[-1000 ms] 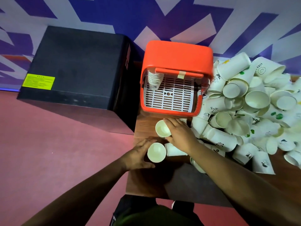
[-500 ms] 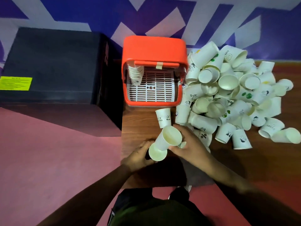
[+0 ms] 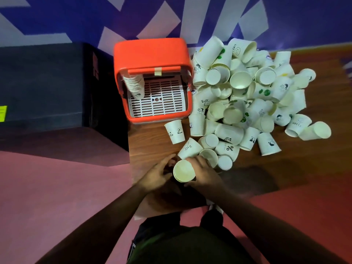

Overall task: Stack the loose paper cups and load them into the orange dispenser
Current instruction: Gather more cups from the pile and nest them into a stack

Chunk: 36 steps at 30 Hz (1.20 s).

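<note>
I've got my left grip (image 3: 157, 174) and right grip (image 3: 204, 173) both clasping a cup (image 3: 183, 171) over the worktop (image 3: 148, 141). Loose cups (image 3: 240, 80) lie heaped beside the dispenser (image 3: 150, 54).

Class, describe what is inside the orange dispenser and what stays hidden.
Inside the orange dispenser a stack of nested paper cups sits at the left, over a white slotted grille. The orange top hides the stack's upper end, so its count is unknown.
</note>
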Each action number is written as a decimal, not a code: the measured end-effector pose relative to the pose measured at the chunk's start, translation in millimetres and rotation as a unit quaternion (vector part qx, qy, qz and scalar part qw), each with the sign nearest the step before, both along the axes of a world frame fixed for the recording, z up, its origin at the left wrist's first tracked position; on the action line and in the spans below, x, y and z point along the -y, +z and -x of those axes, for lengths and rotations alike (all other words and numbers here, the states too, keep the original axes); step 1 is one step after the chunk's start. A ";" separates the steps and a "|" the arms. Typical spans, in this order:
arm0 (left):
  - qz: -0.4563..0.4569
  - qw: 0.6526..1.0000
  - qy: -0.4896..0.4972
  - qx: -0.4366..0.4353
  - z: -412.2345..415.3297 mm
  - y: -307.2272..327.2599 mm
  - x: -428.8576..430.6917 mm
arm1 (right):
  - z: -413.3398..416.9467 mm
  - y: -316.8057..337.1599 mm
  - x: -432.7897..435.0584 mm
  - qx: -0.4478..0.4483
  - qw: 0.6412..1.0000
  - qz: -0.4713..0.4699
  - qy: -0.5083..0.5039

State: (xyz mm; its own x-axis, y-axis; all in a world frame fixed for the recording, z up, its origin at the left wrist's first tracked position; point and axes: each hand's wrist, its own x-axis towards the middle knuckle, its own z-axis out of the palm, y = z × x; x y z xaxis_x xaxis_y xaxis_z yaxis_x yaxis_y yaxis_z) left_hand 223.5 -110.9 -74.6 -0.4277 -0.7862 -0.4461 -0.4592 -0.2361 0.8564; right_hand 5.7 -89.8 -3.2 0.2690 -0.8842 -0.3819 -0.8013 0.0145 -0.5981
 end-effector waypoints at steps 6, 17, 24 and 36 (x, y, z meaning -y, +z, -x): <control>0.013 0.992 0.117 0.043 -1.6 22.6 36.7 | 17.0 8.8 0.3 -0.038 0.999 0.023 0.008; -0.004 0.967 0.198 0.160 50.4 29.4 108.6 | 77.7 -15.2 -13.1 -0.152 0.971 0.178 -0.051; -0.049 0.942 0.217 0.249 82.6 28.3 122.3 | 53.8 -19.7 -3.3 -0.170 0.964 0.205 -0.012; 0.064 0.965 0.250 0.043 39.0 49.9 95.8 | 70.0 23.8 7.9 0.011 0.958 0.251 -0.136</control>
